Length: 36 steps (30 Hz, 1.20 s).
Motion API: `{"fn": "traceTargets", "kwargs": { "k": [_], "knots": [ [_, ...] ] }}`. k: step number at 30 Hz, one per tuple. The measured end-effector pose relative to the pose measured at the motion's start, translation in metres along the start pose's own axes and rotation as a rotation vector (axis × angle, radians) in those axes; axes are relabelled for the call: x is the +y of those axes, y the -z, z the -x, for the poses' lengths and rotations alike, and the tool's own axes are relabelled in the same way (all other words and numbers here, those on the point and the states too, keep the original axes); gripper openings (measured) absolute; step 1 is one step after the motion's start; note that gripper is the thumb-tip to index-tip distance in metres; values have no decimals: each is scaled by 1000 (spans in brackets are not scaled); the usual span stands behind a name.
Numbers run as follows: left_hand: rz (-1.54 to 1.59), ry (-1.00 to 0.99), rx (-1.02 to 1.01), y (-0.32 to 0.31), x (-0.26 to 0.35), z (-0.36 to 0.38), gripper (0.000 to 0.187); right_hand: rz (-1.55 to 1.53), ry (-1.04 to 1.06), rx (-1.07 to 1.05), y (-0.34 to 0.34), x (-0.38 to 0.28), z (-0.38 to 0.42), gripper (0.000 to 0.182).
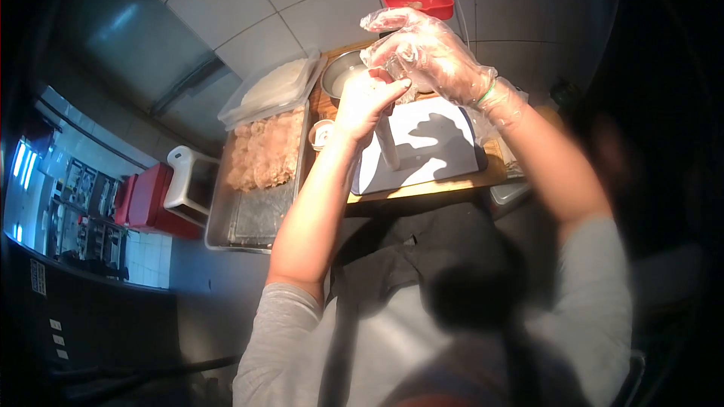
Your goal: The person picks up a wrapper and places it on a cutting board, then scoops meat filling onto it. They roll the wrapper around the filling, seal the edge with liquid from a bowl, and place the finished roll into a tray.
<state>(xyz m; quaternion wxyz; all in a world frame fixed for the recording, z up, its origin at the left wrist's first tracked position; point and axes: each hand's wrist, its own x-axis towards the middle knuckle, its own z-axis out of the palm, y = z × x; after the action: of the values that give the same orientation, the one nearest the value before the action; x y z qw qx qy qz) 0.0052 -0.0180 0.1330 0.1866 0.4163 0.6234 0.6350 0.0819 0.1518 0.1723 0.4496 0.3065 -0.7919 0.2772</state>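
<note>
My right hand (434, 56) wears a clear plastic glove with a green band at the wrist, its fingers apart and partly bent. Close beside it, my left hand (363, 104) is closed near clear plastic; what it grips is hidden, and no glove can be made out on it. Below both hands lies a white board (373, 169) with a dark rim, bearing their shadow. A pale narrow object (388, 147) extends down over the board from beside my left hand; I cannot tell what it is.
At left, a metal tray (253, 218) holds pale, lumpy food (264, 152), with a clear plastic container (275, 90) behind. A metal bowl (332, 83), a small cup (322, 136) and a red tray (434, 1) stand near the board. A white stool (179, 181) is farther left.
</note>
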Motion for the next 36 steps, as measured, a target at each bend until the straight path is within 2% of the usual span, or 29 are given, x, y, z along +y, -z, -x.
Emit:
{"fn": "traceTargets", "kwargs": {
  "k": [2, 4, 7, 12, 15, 18, 19, 23, 25, 26, 27, 28, 30, 31, 32, 33, 34, 35, 36],
  "knots": [
    [103, -20, -38, 2, -5, 0, 22, 3, -30, -191, 4, -8, -1, 59],
    [202, -59, -65, -4, 1, 2, 27, 18, -56, -180, -2, -8, 5, 59],
    [188, -49, -120, -1, -1, 3, 34, 69, -83, -218, -5, -9, 9, 58],
    [226, -11, -222, 9, -7, -1, 35, 42, -84, -258, -6, -12, 12, 50],
    [226, 33, -273, 16, -11, -1, 35, 144, -68, -333, -7, -14, 11, 46],
    [240, 70, -290, 16, 2, 0, 36, -257, -295, -263, -4, -16, 2, 44],
    [254, 80, -288, 14, 7, 0, 37, -154, -84, -261, -4, -3, 1, 41],
    [327, 73, -413, 13, 0, -8, 39, 159, -42, -358, 1, -24, 3, 40],
    [292, 25, -265, 9, 10, -6, 32, 68, -18, -197, -2, -19, 7, 44],
    [268, 5, -262, 17, 10, -9, 25, 18, -5, -117, -2, -17, 9, 46],
    [244, -14, -259, 24, 12, -12, 22, 22, -13, 93, 0, -21, 17, 57],
    [309, -60, -202, 24, 15, -14, 25, -3, -181, 273, -6, -22, 38, 67],
    [338, -238, -126, 19, 28, -12, 26, -636, -814, 331, -36, -22, 88, 76],
    [322, -275, -107, 16, 33, -10, 25, -1041, -913, 344, -64, -28, 100, 79],
    [224, -337, -86, 8, 39, -2, 24, -1803, -958, 30, -67, -16, 108, 76],
    [125, -393, -60, -3, 44, 9, 24, -1797, -977, 155, -72, -26, 96, 71],
    [26, -443, -28, -8, 45, 20, 24, -1766, -994, 330, -79, -34, 81, 58],
    [-221, -565, -97, -4, 42, 30, 20, -1718, -1000, 501, -86, -42, 66, 46],
    [-241, -596, -179, -4, 31, 39, 22, -1656, -998, 661, -92, -50, 52, 36]
  ]
}}
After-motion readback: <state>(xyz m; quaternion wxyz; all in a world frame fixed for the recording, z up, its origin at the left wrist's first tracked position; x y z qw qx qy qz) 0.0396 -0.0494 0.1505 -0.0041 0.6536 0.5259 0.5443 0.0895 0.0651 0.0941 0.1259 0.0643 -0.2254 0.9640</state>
